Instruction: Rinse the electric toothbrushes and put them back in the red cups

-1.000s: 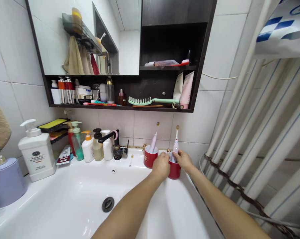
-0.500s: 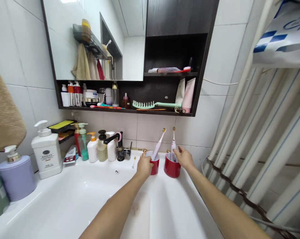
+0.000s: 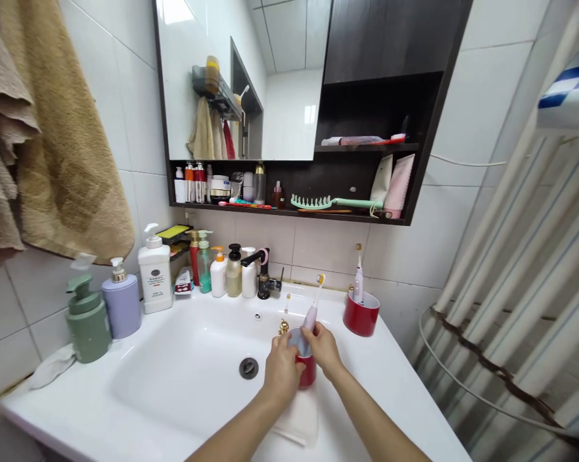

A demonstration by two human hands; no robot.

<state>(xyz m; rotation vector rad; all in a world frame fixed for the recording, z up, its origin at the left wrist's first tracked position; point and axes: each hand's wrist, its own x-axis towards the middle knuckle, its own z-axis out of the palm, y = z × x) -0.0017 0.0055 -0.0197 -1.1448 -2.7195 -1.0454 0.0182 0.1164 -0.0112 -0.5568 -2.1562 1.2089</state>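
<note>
My left hand is wrapped round a red cup, held over the right side of the white basin. A pink electric toothbrush stands in that cup, leaning right. My right hand closes its fingers on the toothbrush handle at the cup's rim. A second red cup sits on the basin's back right corner with a white electric toothbrush upright in it. A white cloth lies under my hands.
Pump bottles and a black tap line the back and left of the basin. A dark shelf with a green comb and tubes hangs below the mirror. Brown towels hang left. A striped curtain falls right.
My left hand has lifted the left red cup from the back ledge and brought it forward over the basin. My right hand left the other cup and took hold of the pink toothbrush.
</note>
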